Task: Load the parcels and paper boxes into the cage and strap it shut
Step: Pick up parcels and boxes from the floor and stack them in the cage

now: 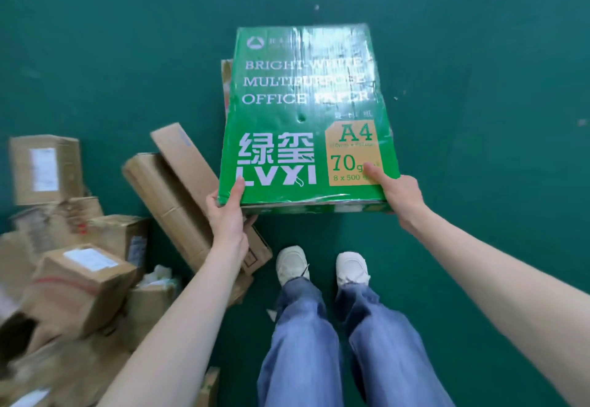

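The left hand (227, 215) and right hand (400, 195) pinch the paper box (306, 112) at its near corners (thumbs on top); it could slip onto the shoes (292, 263) just by it

Both my bare arms reach forward and down, forearms angling in toward each other. My left grip (228, 211) holds the near left corner of the green paper box (297, 109): thumb lying flat on the top face, the other fingers curled beneath the edge, one fingertip just showing. My right grip (400, 197) holds the near right corner likewise, thumb pressed on top, its fingers hidden underneath. Both wrists run nearly straight with the forearms.
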